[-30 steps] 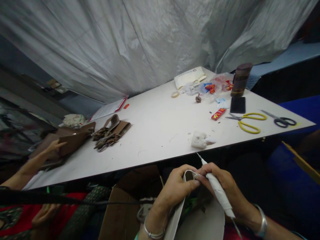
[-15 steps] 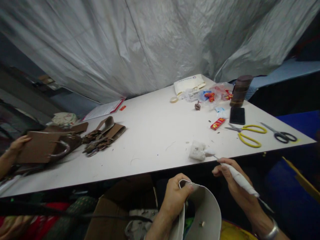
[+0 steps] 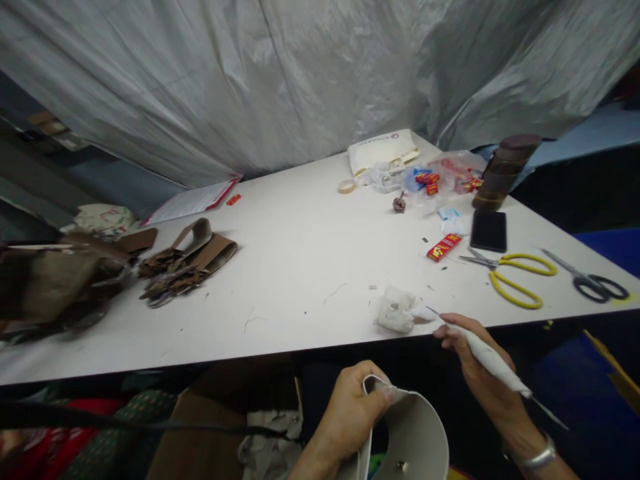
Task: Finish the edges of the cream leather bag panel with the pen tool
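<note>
My left hand (image 3: 354,408) grips the top edge of an off-white bag piece (image 3: 419,427), stiff and curved into a loop, below the table's front edge. A small metal stud shows on its inner face. My right hand (image 3: 483,363) holds an awl-like tool (image 3: 493,360) with a white wrapped handle and thin metal points at both ends. The front point reaches toward a small white wad beside a whitish block (image 3: 397,310) with a hole in it. Whether the point touches the wad I cannot tell.
Yellow-handled scissors (image 3: 520,280), black-handled scissors (image 3: 597,287), a phone (image 3: 489,231), a red box (image 3: 445,247) and a dark bottle (image 3: 507,173) lie or stand at right. Brown bag parts (image 3: 195,257) are at left. A cardboard box (image 3: 193,433) stands below the table.
The view has shifted slightly. A co-worker's hand at far left has left the view, and the brown bag there has moved left and blurred. My grips are the same.
</note>
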`<move>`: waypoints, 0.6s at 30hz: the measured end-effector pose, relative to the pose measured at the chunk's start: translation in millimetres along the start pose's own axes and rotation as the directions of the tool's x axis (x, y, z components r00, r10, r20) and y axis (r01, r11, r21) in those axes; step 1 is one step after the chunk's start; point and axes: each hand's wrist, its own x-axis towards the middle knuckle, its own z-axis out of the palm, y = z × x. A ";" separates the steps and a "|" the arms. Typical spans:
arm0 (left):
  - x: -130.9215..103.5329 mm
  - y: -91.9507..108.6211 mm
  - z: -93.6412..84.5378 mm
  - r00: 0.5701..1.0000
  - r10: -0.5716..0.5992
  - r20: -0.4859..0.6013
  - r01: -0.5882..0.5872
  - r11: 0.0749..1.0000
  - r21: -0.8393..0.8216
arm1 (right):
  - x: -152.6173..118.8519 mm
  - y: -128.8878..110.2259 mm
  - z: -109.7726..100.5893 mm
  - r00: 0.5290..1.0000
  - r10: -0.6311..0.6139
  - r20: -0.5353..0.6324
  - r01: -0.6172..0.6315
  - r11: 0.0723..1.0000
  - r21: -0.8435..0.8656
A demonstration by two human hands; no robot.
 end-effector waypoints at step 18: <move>19.1 -11.2 -14.0 0.993 -0.120 0.002 0.120 0.993 0.014 | 44.8 69.6 11.2 0.861 -0.413 0.295 0.500 0.794 -0.347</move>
